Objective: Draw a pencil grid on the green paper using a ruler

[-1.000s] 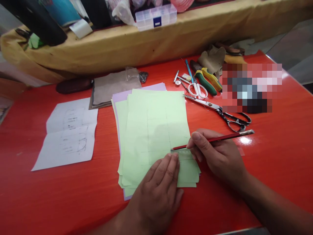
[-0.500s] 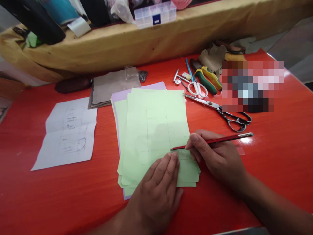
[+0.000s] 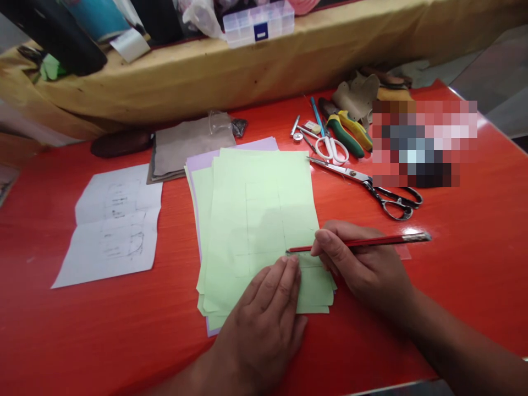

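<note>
Right up front, the left hand (image 3: 259,324) lies flat and open, fingers close together, pressing down the lower part of a fanned stack of pale green paper sheets (image 3: 256,220) on a glossy red table (image 3: 103,330). Just to its right, the right hand (image 3: 363,269) pinches a slim red pencil (image 3: 363,242), its point on the top sheet, right by the left fingertips. So far, faint pencil lines form a ruled grid of boxes across the middle of that sheet, while its outer margins look bare. A lilac paper sheet (image 3: 243,144) peeks out beneath. Beyond the right hand sit steel tailor's shears (image 3: 371,184) and white-handled scissors (image 3: 332,149). Left of the stack lies a creased white sheet with pencil sketches (image 3: 115,225). Farthest off, a clear plastic compartment box (image 3: 259,25) sits on a yellow cloth-covered ledge (image 3: 165,93).
</note>
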`<state>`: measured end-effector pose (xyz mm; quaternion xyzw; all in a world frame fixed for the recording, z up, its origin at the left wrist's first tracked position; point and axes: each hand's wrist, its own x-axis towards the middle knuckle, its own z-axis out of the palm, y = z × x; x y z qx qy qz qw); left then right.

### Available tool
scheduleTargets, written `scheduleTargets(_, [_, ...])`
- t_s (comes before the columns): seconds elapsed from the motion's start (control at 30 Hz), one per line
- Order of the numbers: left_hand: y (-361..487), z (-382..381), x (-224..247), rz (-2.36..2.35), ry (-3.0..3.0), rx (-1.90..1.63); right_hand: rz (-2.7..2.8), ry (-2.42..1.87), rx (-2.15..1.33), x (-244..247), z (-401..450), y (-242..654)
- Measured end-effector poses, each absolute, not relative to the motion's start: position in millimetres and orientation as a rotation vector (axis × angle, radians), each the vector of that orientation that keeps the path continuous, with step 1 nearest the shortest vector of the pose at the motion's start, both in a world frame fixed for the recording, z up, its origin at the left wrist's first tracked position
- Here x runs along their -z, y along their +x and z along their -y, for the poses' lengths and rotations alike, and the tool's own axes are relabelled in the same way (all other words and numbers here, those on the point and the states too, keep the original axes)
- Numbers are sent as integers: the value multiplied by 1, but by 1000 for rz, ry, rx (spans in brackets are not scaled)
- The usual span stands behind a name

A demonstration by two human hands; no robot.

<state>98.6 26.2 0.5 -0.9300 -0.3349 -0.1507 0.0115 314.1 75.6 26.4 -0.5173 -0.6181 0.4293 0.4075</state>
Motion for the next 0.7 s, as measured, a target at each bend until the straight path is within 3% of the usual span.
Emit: scheduleTargets(0.7, [98, -24, 1, 1053, -2948, 445, 1633, -1386, -929, -38, -77, 325])
